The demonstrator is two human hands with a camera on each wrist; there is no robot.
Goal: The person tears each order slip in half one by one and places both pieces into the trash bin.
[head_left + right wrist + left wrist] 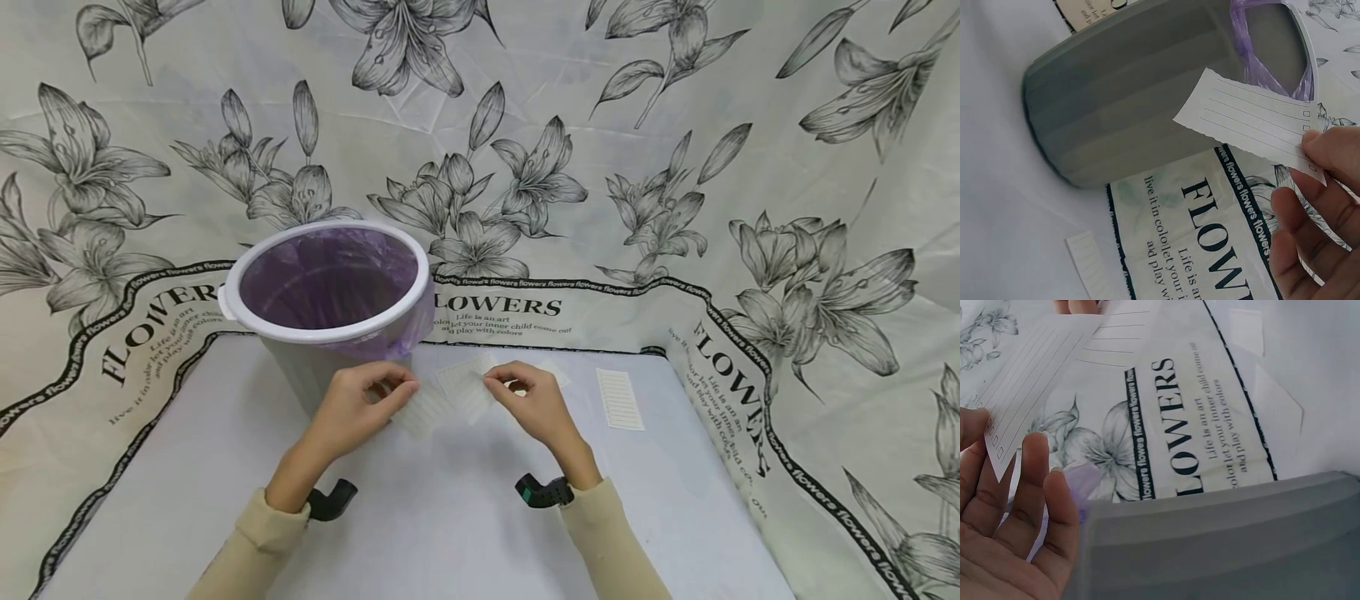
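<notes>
My left hand [363, 404] pinches a strip of white lined paper [1032, 375] between thumb and fingers, small printed boxes along its gripped end. In the head view this strip hangs just in front of the bin. My right hand [534, 404] pinches a second piece of lined paper [1244, 119], also with boxes at the held end. Its long lower edge looks ragged, as if torn. The two pieces come close together between the hands above the table; the head view does not show clearly whether they touch.
A grey bin [292, 371] with a white rim and purple liner [330, 275] stands at the left back. One lined sheet [620, 400] lies on the white table [450, 525] at right. Another paper [555, 372] is partly behind my right hand. Flower-printed cloth [675, 208] hangs behind.
</notes>
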